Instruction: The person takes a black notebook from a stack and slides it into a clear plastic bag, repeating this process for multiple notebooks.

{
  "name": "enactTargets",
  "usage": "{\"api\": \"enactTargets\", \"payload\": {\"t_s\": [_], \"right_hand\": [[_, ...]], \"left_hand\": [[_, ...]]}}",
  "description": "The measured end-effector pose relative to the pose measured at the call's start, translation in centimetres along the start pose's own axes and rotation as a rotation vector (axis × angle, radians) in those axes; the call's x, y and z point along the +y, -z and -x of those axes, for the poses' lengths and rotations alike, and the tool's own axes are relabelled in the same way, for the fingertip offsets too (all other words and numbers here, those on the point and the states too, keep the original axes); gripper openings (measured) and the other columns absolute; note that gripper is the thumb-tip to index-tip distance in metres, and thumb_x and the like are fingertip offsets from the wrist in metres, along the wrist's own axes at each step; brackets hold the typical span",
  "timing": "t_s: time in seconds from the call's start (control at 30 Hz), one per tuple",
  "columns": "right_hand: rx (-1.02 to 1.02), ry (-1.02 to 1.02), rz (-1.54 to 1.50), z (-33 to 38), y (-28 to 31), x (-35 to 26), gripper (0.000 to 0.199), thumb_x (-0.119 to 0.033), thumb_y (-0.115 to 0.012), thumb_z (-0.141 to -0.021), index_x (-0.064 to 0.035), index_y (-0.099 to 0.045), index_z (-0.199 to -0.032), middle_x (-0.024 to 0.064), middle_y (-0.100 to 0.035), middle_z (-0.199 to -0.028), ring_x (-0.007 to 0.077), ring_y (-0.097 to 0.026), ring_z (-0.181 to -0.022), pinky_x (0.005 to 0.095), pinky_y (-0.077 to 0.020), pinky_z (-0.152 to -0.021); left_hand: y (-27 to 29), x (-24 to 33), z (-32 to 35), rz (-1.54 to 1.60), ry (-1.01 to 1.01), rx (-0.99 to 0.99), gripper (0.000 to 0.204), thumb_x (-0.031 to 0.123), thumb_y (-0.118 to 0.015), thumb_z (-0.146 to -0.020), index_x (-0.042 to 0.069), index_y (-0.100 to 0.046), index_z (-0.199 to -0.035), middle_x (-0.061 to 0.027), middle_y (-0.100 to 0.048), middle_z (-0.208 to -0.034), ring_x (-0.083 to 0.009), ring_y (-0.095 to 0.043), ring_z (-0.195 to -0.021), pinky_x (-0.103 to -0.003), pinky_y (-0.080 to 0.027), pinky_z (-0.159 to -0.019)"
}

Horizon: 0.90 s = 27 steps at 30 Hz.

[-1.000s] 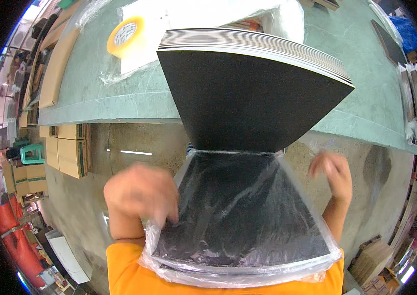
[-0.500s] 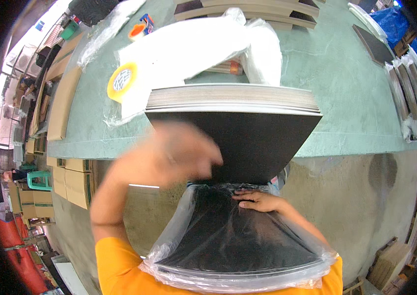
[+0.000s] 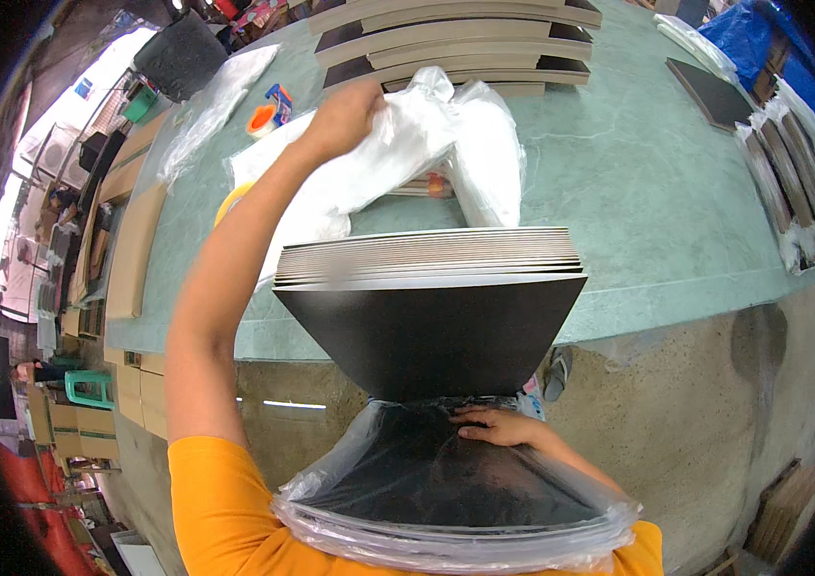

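Note:
My left hand (image 3: 345,120) reaches over the table, its curled fingers closed on the upper edge of a white translucent plastic bag (image 3: 316,206) in a loose pile. Below it, a thick stack of black boards with pale edges (image 3: 426,336) leans at the table's front edge, unwrapped. Closer to my body, black boards in clear plastic (image 3: 426,480) rest against my front. On their upper end my right hand (image 3: 496,425) lies flat, fingers stretched out and holding nothing.
On the green table (image 3: 619,202) are an orange tape roll (image 3: 261,121), a partly hidden yellow tape roll (image 3: 231,202) and stacked boards (image 3: 465,48) at the far side. Plastic-wrapped boards (image 3: 791,182) stand at the right. Cardboard (image 3: 136,252) lies along the left edge.
My left hand has moved from in front of the black stack up and away to the plastic bags, closing on one. My right hand stays on the wrapped boards. The view has shifted.

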State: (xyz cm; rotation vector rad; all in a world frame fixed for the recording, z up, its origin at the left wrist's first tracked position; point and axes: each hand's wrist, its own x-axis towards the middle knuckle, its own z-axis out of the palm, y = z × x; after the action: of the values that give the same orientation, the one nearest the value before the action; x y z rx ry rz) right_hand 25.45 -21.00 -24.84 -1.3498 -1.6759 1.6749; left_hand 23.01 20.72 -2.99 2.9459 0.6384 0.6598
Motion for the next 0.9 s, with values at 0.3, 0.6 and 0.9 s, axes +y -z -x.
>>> {"api": "enactTargets", "payload": {"t_s": [0.3,0.6,0.9], "right_hand": [[0.019,-0.004,-0.001,0.0,-0.4,0.4,0.050,-0.045,-0.040,-0.086,-0.0097,-0.046,-0.120,0.0149,-0.039,-0.127,0.0304,-0.036,-0.118,0.0367,-0.0284,-0.098],[0.049,-0.039,-0.008,0.0,-0.2,-0.4,0.048,-0.044,-0.043,-0.085,-0.0088,-0.049,-0.117,0.0151,-0.042,-0.124,0.0300,-0.039,-0.115,0.0357,-0.0308,-0.096],[0.869,0.067,-0.380,3.6,3.4,-8.3,0.014,-0.015,-0.057,-0.079,-0.0016,-0.059,-0.079,0.0032,-0.057,-0.063,0.0079,-0.052,-0.061,0.0240,-0.0422,-0.057]], "left_hand": [[1.6,1.2,-0.4,0.168,0.188,-0.189,0.033,0.020,-0.053,-0.080,-0.001,-0.052,-0.107,-0.0163,-0.057,-0.101,-0.0253,-0.054,-0.094,-0.032,-0.041,-0.080],[9.0,4.3,-1.0,0.241,0.326,0.321,0.036,0.033,-0.056,-0.078,-0.004,-0.057,-0.081,-0.0120,-0.059,-0.074,-0.0211,-0.051,-0.066,-0.034,-0.040,-0.063],[7.6,16.0,19.9,0.798,0.453,-0.116,0.032,0.030,-0.051,-0.080,-0.001,-0.055,-0.087,-0.0106,-0.053,-0.079,-0.0214,-0.047,-0.073,-0.033,-0.035,-0.068]]}}
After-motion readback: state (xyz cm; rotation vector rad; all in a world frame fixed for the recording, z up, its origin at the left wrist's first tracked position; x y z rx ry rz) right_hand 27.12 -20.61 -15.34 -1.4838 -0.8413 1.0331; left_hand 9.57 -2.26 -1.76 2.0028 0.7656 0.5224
